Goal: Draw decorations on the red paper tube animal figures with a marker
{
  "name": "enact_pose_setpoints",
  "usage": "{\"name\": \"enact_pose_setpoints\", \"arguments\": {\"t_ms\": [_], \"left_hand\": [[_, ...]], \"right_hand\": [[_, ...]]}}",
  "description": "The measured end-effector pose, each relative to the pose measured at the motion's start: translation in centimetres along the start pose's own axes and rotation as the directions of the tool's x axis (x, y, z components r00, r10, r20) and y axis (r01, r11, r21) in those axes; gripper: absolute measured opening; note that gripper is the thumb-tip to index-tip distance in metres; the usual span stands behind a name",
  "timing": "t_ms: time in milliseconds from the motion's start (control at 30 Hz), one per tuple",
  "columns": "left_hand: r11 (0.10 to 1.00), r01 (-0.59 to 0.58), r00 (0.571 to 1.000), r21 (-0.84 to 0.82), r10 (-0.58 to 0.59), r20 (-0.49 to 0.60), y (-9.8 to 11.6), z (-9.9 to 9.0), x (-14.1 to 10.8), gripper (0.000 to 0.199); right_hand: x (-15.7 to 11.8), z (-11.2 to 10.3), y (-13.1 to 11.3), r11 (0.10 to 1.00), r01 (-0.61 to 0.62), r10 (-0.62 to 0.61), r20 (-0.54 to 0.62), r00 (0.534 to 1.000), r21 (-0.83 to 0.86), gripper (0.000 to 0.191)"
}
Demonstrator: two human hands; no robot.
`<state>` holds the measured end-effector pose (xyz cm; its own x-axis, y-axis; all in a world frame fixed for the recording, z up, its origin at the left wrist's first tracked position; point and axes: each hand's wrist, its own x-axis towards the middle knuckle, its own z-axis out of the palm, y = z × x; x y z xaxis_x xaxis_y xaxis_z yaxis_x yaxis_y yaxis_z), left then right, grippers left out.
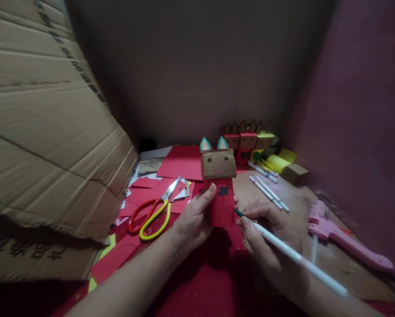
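Observation:
In the middle, my left hand (pixel 199 215) is closed around the red paper body of a cardboard animal figure (pixel 218 165), thumb on its front. The figure has a brown box head with two drawn eyes and two pale ears edged in turquoise. Its red front carries a dark clover shape and, lower down, a drawn round outline. My right hand (pixel 266 237) grips a white marker pen (pixel 293 253), whose dark green tip is at the right edge of that outline. Whether the tip touches the paper I cannot tell.
Red-and-yellow-handled scissors (pixel 154 213) lie on red paper sheets (pixel 179 163) to the left. Similar figures (pixel 248 141) stand at the back. Several white pens (pixel 269 193), yellow paper (pixel 279 162) and a pink glue gun (pixel 342 240) are on the right. A large cardboard sheet (pixel 45 123) rises at left.

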<state>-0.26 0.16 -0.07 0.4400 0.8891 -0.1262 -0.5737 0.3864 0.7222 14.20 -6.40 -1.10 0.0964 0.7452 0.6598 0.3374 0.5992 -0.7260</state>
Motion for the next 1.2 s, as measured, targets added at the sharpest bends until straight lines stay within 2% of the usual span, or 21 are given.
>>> {"name": "enact_pose_setpoints", "arguments": {"t_ms": [233, 400, 633, 833, 967, 1200], "left_hand": [[1.0, -0.004, 1.0, -0.008, 0.004, 0.005, -0.02, 0.15, -0.06, 0.047], [1.0, -0.005, 1.0, -0.011, 0.005, 0.016, -0.11, 0.17, -0.09, 0.046], [1.0, -0.007, 1.0, 0.012, 0.007, 0.018, -0.07, -0.03, -0.06, 0.043], [1.0, -0.016, 0.999, -0.002, 0.016, 0.032, -0.11, 0.02, -0.04, 0.046], [1.0, -0.012, 1.0, -0.002, 0.012, 0.015, -0.05, 0.19, -0.09, 0.05], [1.0, -0.006, 1.0, 0.002, 0.006, 0.023, -0.1, 0.02, -0.06, 0.043]], "right_hand": [[-0.42, 0.04, 0.39, 0.997, 0.009, -0.01, -0.011, 1.0, -0.074, 0.008], [-0.58, 0.18, 0.35, 0.996, 0.06, -0.06, 0.0, 0.998, -0.07, 0.01], [-0.35, 0.31, 0.27, 0.996, 0.031, -0.035, -0.055, 0.998, -0.082, 0.01], [-0.62, 0.24, 0.55, 0.995, 0.047, -0.048, -0.006, 0.999, -0.084, 0.011], [-0.42, 0.28, 0.34, 0.992, 0.067, -0.07, -0.024, 0.997, -0.104, 0.012], [-0.6, 0.46, 0.77, 0.995, 0.076, -0.077, -0.015, 0.997, -0.072, 0.014]]}}
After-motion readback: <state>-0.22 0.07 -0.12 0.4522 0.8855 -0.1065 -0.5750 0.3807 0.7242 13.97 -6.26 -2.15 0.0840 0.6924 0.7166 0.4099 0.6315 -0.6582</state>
